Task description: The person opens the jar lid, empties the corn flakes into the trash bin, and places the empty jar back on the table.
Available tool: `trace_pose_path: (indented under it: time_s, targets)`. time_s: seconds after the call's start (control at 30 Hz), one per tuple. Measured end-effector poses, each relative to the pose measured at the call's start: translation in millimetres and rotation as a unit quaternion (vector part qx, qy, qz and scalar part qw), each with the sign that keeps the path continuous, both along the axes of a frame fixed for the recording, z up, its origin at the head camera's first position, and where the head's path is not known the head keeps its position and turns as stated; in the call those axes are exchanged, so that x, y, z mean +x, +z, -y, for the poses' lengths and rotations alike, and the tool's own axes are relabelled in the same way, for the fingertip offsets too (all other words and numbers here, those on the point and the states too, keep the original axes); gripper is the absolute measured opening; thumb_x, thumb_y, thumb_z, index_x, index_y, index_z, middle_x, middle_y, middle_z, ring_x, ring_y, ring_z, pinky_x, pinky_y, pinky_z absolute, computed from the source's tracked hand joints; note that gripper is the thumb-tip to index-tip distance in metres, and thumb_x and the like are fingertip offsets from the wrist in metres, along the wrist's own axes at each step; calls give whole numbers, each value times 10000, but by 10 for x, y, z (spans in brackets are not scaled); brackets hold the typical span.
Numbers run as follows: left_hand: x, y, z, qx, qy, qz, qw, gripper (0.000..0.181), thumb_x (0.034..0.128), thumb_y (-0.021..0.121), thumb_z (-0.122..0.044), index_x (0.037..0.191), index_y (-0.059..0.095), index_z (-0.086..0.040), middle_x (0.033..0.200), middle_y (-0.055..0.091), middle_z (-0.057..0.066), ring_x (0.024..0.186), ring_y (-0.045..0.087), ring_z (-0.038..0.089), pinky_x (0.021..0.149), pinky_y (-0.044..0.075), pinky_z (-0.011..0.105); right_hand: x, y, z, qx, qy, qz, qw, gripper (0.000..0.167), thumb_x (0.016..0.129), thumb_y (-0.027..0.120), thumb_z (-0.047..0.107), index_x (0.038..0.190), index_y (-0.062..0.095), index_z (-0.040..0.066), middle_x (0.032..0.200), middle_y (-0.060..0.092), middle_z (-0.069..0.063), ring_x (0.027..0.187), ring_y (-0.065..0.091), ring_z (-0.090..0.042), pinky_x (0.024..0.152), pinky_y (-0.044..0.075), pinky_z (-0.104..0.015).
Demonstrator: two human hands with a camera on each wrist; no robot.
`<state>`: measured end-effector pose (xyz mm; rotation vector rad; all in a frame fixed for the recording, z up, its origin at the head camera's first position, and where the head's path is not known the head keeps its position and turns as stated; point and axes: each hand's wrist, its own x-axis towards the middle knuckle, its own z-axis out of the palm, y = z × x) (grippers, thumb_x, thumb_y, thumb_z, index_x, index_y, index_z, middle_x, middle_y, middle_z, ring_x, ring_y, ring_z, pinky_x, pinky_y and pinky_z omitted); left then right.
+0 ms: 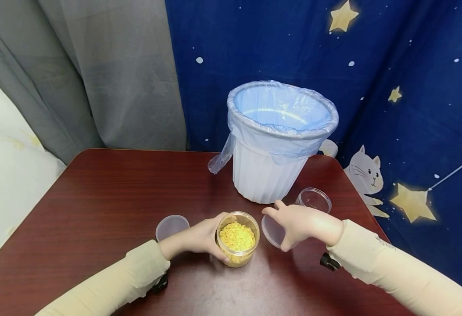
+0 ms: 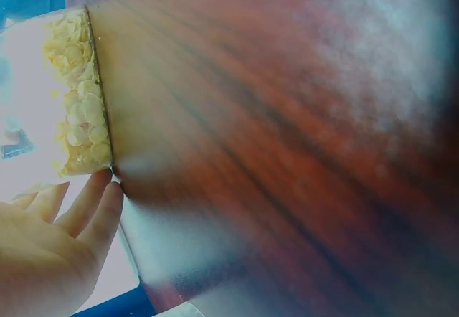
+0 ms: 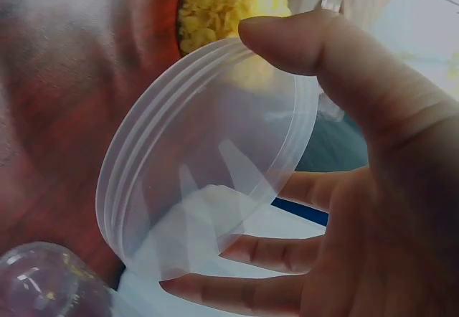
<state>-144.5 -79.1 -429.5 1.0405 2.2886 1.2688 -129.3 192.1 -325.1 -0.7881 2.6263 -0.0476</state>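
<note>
A clear jar [image 1: 238, 260] filled with small yellow flakes [image 1: 236, 236] stands on the table. My left hand [image 1: 203, 237] holds it from its left side, thumb in front and fingers behind. In the left wrist view fingertips [image 2: 100, 209] lie against the jar near its base. My right hand [image 1: 303, 223] holds a translucent round lid [image 3: 186, 145] by its edge, just right of the jar. In the right wrist view the thumb presses the lid's rim while the other fingers spread behind it.
Another translucent lid [image 1: 172, 226] lies left of the jar, partly behind the left wrist. Past the right hand stands a second clear jar [image 1: 313, 199]. A white bin [image 1: 268, 171] with a bluish liner [image 1: 282, 131] stands at the back of the dark red table [image 1: 136, 188].
</note>
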Motion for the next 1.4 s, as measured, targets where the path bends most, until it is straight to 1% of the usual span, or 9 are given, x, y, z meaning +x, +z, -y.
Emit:
trace_pose_path:
  time_s: [0.13, 0.33, 0.5, 0.67, 0.8, 1.0, 1.13, 1.27, 1.4]
  targets:
    - [1, 6, 1, -25, 1, 4, 10000, 1004, 523, 940, -332, 1346, 406, -124, 1129, 613, -54, 1049, 557, 86, 942, 419, 306, 11, -76, -20, 68, -106, 107, 9999, 911, 561, 856, 207, 1367, 439, 119, 1091, 433, -89, 662, 524, -184, 604, 467, -329]
    - [2, 8, 3, -8, -4, 12, 10000, 1006, 526, 940, -325, 1350, 403, -113, 1134, 610, -54, 1052, 556, 87, 942, 419, 306, 30, -206, -54, 202, -164, 174, 9995, 940, 552, 871, 236, 1377, 436, 122, 1107, 442, -107, 698, 538, -203, 613, 469, -335]
    - [4, 7, 4, -21, 13, 5, 10000, 1016, 525, 940, -330, 1357, 401, -107, 1135, 610, -55, 1054, 555, 87, 943, 418, 308, 51, -301, -74, 313, -177, 225, 9991, 941, 544, 882, 248, 1365, 444, 107, 1116, 447, -111, 719, 548, -220, 642, 479, -354]
    - [9, 12, 3, -61, 41, 10, 10000, 1012, 525, 939, -335, 1354, 404, -109, 1128, 611, -54, 1048, 557, 86, 936, 423, 309, 81, -378, -86, 302, -249, 272, 9989, 955, 528, 894, 239, 1360, 450, 94, 1135, 453, -117, 776, 560, -243, 671, 488, -367]
    - [14, 15, 2, -36, 38, 33, 10000, 1008, 526, 940, -327, 1354, 407, -107, 1131, 612, -48, 1046, 559, 92, 933, 424, 309, 103, -433, -99, 308, -253, 234, 9989, 978, 516, 903, 251, 1364, 443, 91, 1133, 463, -119, 804, 562, -241, 698, 492, -368]
    - [24, 12, -1, -10, 30, 71, 10000, 1019, 532, 940, -320, 1369, 401, -100, 1157, 606, -45, 1066, 552, 96, 946, 414, 311, 132, -496, -114, 253, -231, 147, 9993, 975, 498, 900, 249, 1344, 447, 78, 1068, 474, -85, 760, 552, -220, 676, 492, -354]
    - [30, 16, -2, -37, 59, 118, 9999, 1023, 534, 939, -324, 1376, 399, -110, 1164, 602, -52, 1063, 548, 90, 944, 413, 308, 154, -512, -109, 166, -185, 72, 9997, 942, 485, 900, 239, 1299, 463, 58, 1037, 478, -79, 753, 555, -242, 674, 492, -363]
    - [31, 13, -2, -52, 50, 113, 9999, 1028, 536, 939, -323, 1381, 394, -113, 1174, 596, -51, 1070, 542, 89, 947, 408, 305, 164, -539, -113, 141, -151, -47, 9998, 910, 470, 909, 239, 1250, 474, 64, 1006, 471, -73, 746, 561, -260, 663, 493, -371]
    - [33, 9, 1, -33, 53, 115, 9999, 1033, 536, 941, -316, 1384, 391, -106, 1177, 594, -47, 1067, 543, 93, 945, 411, 303, 164, -592, -113, 277, -61, -239, 9993, 874, 460, 919, 252, 1193, 477, 75, 985, 457, -76, 722, 564, -268, 654, 497, -373]
